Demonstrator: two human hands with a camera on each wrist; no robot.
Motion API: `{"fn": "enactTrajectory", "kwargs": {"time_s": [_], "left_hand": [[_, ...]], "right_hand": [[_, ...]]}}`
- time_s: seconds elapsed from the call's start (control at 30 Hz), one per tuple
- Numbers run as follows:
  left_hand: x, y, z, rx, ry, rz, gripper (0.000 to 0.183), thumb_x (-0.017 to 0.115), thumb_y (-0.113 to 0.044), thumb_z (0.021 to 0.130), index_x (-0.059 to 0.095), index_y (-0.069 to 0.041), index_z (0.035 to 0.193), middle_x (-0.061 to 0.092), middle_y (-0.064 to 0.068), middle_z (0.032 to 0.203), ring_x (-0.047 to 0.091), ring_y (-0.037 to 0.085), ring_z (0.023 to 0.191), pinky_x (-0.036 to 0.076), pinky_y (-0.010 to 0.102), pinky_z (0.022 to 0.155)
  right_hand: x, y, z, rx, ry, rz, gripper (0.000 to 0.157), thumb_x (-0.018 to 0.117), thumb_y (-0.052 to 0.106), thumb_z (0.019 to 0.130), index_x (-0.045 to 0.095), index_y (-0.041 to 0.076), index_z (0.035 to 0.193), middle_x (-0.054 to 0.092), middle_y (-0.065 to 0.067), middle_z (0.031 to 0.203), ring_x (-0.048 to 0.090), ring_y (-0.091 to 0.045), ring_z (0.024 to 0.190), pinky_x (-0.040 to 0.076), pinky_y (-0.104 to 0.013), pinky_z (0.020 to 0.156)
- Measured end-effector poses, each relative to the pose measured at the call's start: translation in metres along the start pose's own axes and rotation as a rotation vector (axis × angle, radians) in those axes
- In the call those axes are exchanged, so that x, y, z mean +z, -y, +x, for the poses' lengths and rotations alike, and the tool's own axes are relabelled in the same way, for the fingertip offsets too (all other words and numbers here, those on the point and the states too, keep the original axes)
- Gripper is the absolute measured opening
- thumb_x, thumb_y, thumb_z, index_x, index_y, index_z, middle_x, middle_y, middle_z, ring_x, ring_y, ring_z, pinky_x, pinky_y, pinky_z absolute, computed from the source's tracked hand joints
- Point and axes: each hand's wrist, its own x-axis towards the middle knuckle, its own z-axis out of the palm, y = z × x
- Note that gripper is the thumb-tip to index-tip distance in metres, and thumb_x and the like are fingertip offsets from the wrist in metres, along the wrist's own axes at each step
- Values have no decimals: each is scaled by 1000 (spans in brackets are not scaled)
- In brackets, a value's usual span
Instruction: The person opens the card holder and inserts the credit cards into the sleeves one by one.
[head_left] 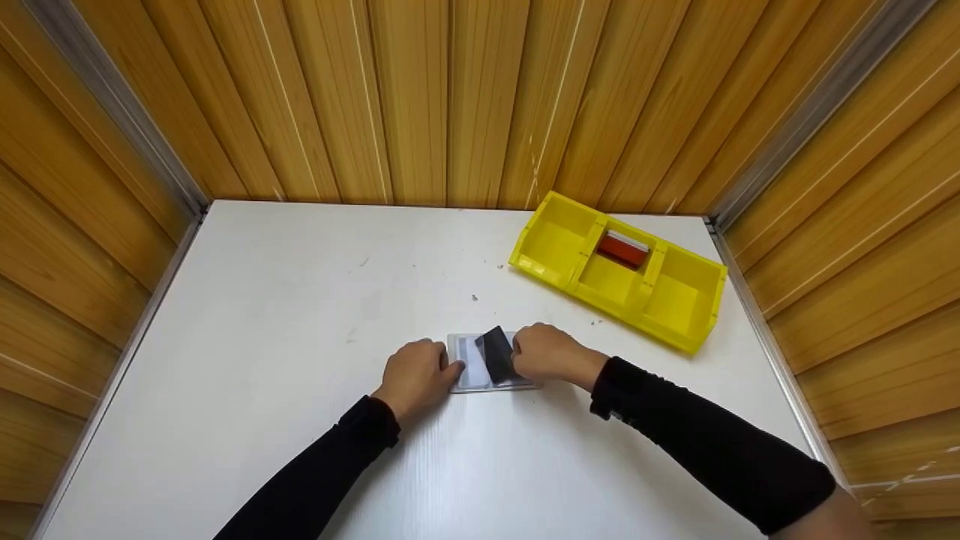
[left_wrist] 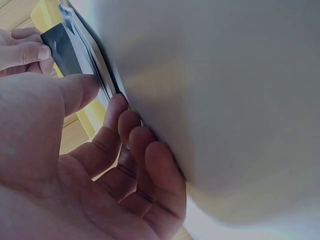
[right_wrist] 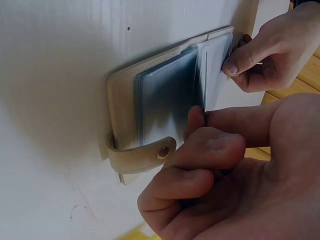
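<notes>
A beige card holder (right_wrist: 122, 102) with clear plastic sleeves (head_left: 472, 365) lies spread on the white table. Its strap (right_wrist: 135, 159), with a metal snap, sticks out at one end in the right wrist view. My left hand (head_left: 418, 377) grips the holder's left edge, thumb over the sleeves and fingertips at the underside. A thin, dark card (head_left: 496, 355) stands tilted over the sleeves, its upper corner beyond the holder's far edge. The right hand (head_left: 547, 352) pinches this card by its right side, between thumb and finger in the left wrist view.
A yellow tray (head_left: 577, 287) with three compartments stands at the back right, turned at an angle. In its middle compartment rests a red and white item (head_left: 624, 249). Wood-patterned walls (head_left: 420, 105) enclose the white table (head_left: 285, 300) at the back and sides.
</notes>
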Motion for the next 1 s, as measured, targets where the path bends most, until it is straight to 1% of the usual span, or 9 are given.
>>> {"fn": "enactTrajectory", "kwargs": {"time_s": [0.17, 0.37, 0.53, 0.67, 0.8, 0.9, 1.0], "left_hand": [[0, -1, 0, -4, 2, -8, 35, 77, -37, 100, 66, -15, 75, 62, -2, 72, 55, 16, 69, 45, 35, 63], [-1, -1, 0, -6, 3, -7, 36, 77, -37, 101, 65, -15, 75, 61, -2, 72, 54, 16, 69, 44, 35, 63], [0, -1, 0, -3, 3, -9, 35, 76, -37, 101, 66, -15, 75, 61, -3, 71, 54, 16, 69, 43, 35, 62], [-1, -1, -1, 7, -3, -14, 33, 77, -34, 100, 66, -15, 76, 61, -2, 71, 55, 16, 69, 43, 35, 62], [-1, -2, -1, 11, -8, -5, 34, 77, -35, 100, 65, -16, 75, 61, -2, 72, 54, 16, 70, 43, 34, 62], [0, -2, -1, 12, -13, 6, 35, 77, -35, 101, 65, -16, 74, 61, -2, 72, 54, 16, 70, 42, 34, 62], [0, -1, -1, 10, -13, 6, 35, 77, -35, 101, 65, -16, 75, 61, -2, 72, 54, 16, 69, 42, 34, 62]], "right_hand": [[0, 3, 1, -7, -17, -13, 23, 60, 17, 97, 71, 8, 79, 62, -5, 79, 55, -23, 82, 47, -39, 74], [1, 4, 1, -17, -13, -6, 25, 63, 17, 97, 69, 8, 74, 56, -3, 72, 52, -22, 73, 43, -37, 67], [4, 5, 2, -37, -13, -7, 27, 64, 17, 100, 71, 7, 76, 58, -2, 72, 52, -21, 69, 43, -36, 64], [5, 6, 3, -37, -13, -19, 29, 63, 19, 102, 72, 7, 77, 58, -3, 73, 53, -21, 70, 44, -36, 65], [5, 6, 3, -20, -21, -26, 31, 61, 18, 102, 70, 9, 73, 57, -2, 73, 53, -21, 75, 45, -37, 70], [6, 6, 2, -25, -28, -28, 34, 61, 18, 102, 68, 11, 69, 55, -1, 70, 52, -21, 74, 44, -36, 69], [6, 7, 3, -14, -23, -15, 34, 62, 19, 102, 67, 10, 70, 56, -2, 71, 53, -21, 72, 44, -36, 66]]}}
